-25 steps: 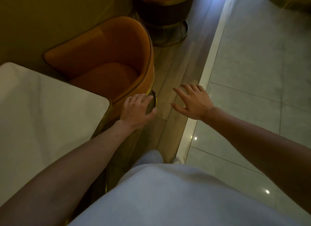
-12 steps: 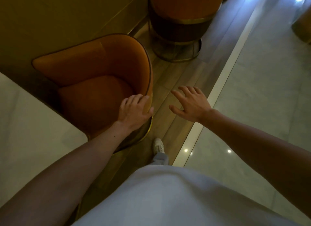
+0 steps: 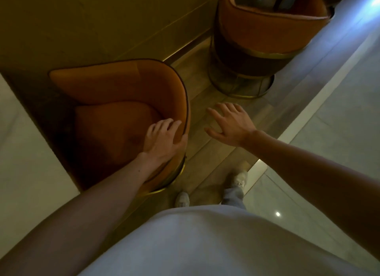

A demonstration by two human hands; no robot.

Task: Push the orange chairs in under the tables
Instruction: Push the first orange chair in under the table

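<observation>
Nearest orange chair (image 3: 115,103) sits centre-left of frame, tub-shaped w/ curved padded back, seat facing the white table (image 3: 26,162) at the left edge; the seat front looks partly under the tabletop edge, but it's dim so can't be sure how far in. Second orange chair (image 3: 267,29) is at the top right, on a gold ring base, standing on the wood floor strip.

Left hand (image 3: 162,140) rests on the near chair's back rim at centre frame, fingers curled loosely over the top edge, thumb outside — a light hold, not a tight clamp. Right hand (image 3: 228,123) is open, fingers spread, hovering above the floor just right of the chair, holding nothing.

Handling, as a judgement: upholstered shell w/ metal base, prob. fairly heavy and stiff; fabric gives decent friction for the palm. Base should slide on the wood floor but could drag or pivot if pushed one-sided. Best hold is the top of the backrest w/ both hands either side of centre, pushing low and straight toward the table.
</observation>
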